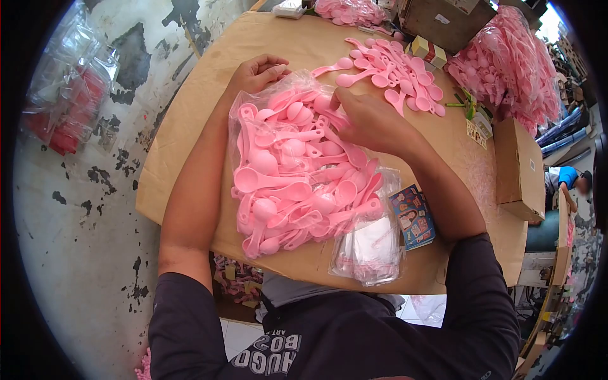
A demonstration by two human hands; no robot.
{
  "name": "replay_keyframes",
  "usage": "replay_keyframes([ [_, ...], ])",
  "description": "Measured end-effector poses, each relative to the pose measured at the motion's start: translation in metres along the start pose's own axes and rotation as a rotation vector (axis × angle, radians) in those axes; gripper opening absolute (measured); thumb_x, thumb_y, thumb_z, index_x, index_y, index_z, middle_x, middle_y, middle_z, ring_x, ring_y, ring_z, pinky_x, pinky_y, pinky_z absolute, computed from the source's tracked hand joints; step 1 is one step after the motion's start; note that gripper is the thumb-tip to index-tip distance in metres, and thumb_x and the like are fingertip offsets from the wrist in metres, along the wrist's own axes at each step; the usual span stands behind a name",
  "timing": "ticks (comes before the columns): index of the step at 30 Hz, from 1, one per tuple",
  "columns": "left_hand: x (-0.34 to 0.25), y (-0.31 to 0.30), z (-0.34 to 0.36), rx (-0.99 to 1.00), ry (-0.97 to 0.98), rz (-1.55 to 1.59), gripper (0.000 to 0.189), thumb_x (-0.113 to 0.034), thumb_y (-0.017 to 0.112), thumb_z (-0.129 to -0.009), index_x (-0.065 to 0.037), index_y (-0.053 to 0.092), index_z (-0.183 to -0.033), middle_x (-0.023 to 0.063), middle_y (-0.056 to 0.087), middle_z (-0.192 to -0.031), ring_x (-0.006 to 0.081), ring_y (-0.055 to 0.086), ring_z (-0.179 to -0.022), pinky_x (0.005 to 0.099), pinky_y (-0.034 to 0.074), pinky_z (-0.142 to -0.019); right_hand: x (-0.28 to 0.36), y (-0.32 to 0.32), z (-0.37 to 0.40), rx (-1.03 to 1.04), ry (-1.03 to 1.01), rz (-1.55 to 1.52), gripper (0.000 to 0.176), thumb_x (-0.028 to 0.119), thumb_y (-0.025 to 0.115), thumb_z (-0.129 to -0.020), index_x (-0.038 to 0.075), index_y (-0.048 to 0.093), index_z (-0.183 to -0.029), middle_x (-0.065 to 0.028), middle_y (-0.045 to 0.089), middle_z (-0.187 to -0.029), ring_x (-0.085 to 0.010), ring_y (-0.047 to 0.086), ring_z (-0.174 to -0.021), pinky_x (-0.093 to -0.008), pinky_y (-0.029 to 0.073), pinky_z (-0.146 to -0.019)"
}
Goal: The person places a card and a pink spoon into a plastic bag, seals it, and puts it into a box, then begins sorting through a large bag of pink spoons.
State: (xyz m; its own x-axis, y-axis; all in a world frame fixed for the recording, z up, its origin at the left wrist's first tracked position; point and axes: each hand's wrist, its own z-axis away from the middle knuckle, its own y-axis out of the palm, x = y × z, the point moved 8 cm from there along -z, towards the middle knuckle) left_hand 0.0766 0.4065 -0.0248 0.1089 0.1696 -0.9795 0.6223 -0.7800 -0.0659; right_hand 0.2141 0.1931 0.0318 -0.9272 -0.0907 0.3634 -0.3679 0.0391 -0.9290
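Note:
A clear plastic bag (244, 130) full of pink measuring spoons (294, 149) lies in front of me on the table. At its top left edge is my left hand (258, 75), fingers curled onto the film. My right hand (373, 123) is closed at the bag's top right edge, knuckles up, over the upper spoons. Its fingertips are partly hidden, and the film there is hard to make out. Beyond the bag, a loose pile of pink spoons (405, 69) spreads over the table. A stack of flat clear bags (367, 250) lies near the bag's lower right corner.
Printed cards (412, 216) lie under my right forearm. A cardboard box (518, 168) stands at the table's right edge. Behind it are a large bag of pink spoons (506, 69), a green cutter (468, 104) and a small yellow box (428, 52). A person (567, 180) is far right.

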Motion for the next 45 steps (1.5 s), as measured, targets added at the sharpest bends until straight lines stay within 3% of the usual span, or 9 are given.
replay_keyframes([
  [5,-0.002,0.000,0.002,-0.024,-0.015,-0.020,0.029,-0.014,0.066,-0.106,0.002,0.067,-0.129,0.0110,0.075,-0.115,0.0133,0.071,-0.101,0.0257,0.058,-0.089,0.009,-0.024,0.004,0.000,-0.073,-0.026,0.036,0.015,0.074,-0.086,0.003,0.061,-0.118,-0.0156,0.070,-0.095,-0.0298,0.069,-0.087,-0.0431,0.053,-0.077],
  [13,0.001,0.002,0.001,-0.006,-0.001,0.012,0.028,-0.012,0.067,-0.105,0.002,0.065,-0.129,0.0080,0.073,-0.114,0.0121,0.070,-0.098,0.0263,0.059,-0.086,0.021,-0.070,0.022,0.308,0.109,-0.454,0.018,0.014,0.069,-0.097,0.006,0.065,-0.113,-0.0028,0.071,-0.084,-0.0035,0.057,-0.072,-0.0242,0.043,-0.060],
  [16,0.003,0.003,0.002,-0.011,-0.002,0.081,0.029,-0.014,0.070,-0.102,0.003,0.068,-0.126,0.0092,0.074,-0.111,0.0129,0.071,-0.100,0.0260,0.058,-0.090,0.007,-0.093,0.021,0.213,0.030,-0.571,0.017,0.015,0.067,-0.101,0.005,0.065,-0.115,-0.0007,0.073,-0.088,-0.0004,0.057,-0.075,-0.0198,0.041,-0.062],
  [23,0.004,0.002,0.001,-0.017,-0.017,0.102,0.033,-0.013,0.073,-0.100,0.003,0.065,-0.127,0.0087,0.072,-0.112,0.0127,0.070,-0.097,0.0273,0.059,-0.088,-0.058,-0.144,0.023,-0.299,0.110,-0.304,0.025,0.013,0.068,-0.094,0.001,0.067,-0.116,-0.0084,0.074,-0.088,-0.0094,0.063,-0.076,-0.0272,0.049,-0.066],
  [30,0.003,0.002,0.002,-0.033,-0.026,0.078,0.033,-0.014,0.073,-0.100,0.002,0.065,-0.128,0.0087,0.072,-0.112,0.0131,0.070,-0.098,0.0283,0.058,-0.089,-0.074,-0.152,0.033,-0.375,0.381,-0.018,0.032,0.017,0.070,-0.098,0.003,0.064,-0.126,-0.0062,0.070,-0.096,-0.0117,0.066,-0.081,-0.0271,0.051,-0.069],
  [34,0.002,0.003,0.003,-0.018,-0.023,0.081,0.033,-0.012,0.073,-0.100,0.003,0.065,-0.128,0.0089,0.072,-0.112,0.0131,0.070,-0.097,0.0282,0.059,-0.088,-0.067,-0.161,0.035,-0.488,0.260,-0.013,0.031,0.021,0.074,-0.094,-0.001,0.068,-0.116,-0.0153,0.076,-0.102,-0.0215,0.072,-0.086,-0.0346,0.057,-0.078],
  [40,0.003,0.004,0.002,-0.013,0.002,0.103,0.032,-0.013,0.072,-0.100,0.004,0.066,-0.127,0.0098,0.072,-0.114,0.0134,0.070,-0.102,0.0267,0.058,-0.092,-0.002,-0.130,0.022,-0.203,-0.044,-0.252,0.031,0.023,0.072,-0.097,0.005,0.069,-0.122,-0.0093,0.076,-0.106,-0.0167,0.070,-0.084,-0.0327,0.056,-0.076],
  [42,-0.001,0.006,0.005,-0.035,-0.001,0.145,0.029,-0.008,0.071,-0.101,0.004,0.065,-0.127,0.0095,0.072,-0.111,0.0133,0.070,-0.097,0.0282,0.059,-0.087,0.026,-0.093,0.024,0.159,0.023,-0.414,0.029,0.023,0.071,-0.098,0.008,0.069,-0.123,-0.0056,0.077,-0.104,-0.0139,0.068,-0.080,-0.0314,0.055,-0.073],
  [45,0.002,0.005,0.003,-0.019,0.006,0.136,0.031,-0.009,0.070,-0.101,0.004,0.064,-0.129,0.0102,0.072,-0.113,0.0138,0.070,-0.099,0.0281,0.059,-0.088,0.056,-0.052,0.022,0.350,-0.288,-0.183,0.034,0.018,0.071,-0.097,0.006,0.066,-0.128,-0.0058,0.075,-0.102,-0.0139,0.069,-0.078,-0.0316,0.054,-0.067],
])
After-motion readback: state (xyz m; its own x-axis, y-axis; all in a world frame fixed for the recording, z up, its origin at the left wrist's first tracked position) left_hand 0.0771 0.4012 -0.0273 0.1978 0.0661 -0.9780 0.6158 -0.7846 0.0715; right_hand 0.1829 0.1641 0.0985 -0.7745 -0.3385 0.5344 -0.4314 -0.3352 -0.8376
